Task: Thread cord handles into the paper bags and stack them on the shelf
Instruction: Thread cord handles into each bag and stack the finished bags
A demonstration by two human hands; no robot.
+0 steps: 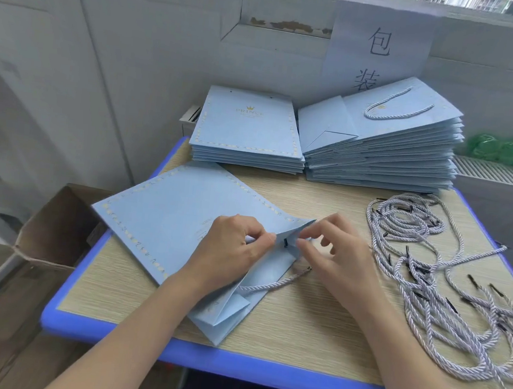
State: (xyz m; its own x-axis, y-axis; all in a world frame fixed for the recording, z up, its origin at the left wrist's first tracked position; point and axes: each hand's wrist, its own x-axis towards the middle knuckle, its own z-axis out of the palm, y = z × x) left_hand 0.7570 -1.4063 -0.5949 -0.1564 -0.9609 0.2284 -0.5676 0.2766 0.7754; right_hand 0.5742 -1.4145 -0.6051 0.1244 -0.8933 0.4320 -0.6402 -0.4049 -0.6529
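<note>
The black cord tip [285, 243] shows only as a short dark stub at the bag's mouth; whether it has passed through a hole cannot be made out, because fingers crowd it from both sides. The rest of that cord [274, 283] runs out from under the raised paper flap toward the lower left, its far end hidden inside the bag.

The pale blue paper bag [182, 224] lies flat on the desk [305, 323], its long axis slanting from upper left to lower right, the open mouth turned toward the person's hands and its folded base toward the desk's front edge. A dotted cream border rims its matte face.

The left hand [230, 251] pinches the lip of the mouth between thumb and forefinger. The right hand [337, 260] pinches near the tip, other fingers loosely spread.

To the right a tangle of twisted, silvery-lilac loose cords [447, 290] with black tips sprawls across the wood-grain top, cut off by the frame edge. Behind sit a flat stack of unthreaded bags [249, 127] and a taller, fanned stack of finished bags [393, 145], a cord loop on top.
</note>
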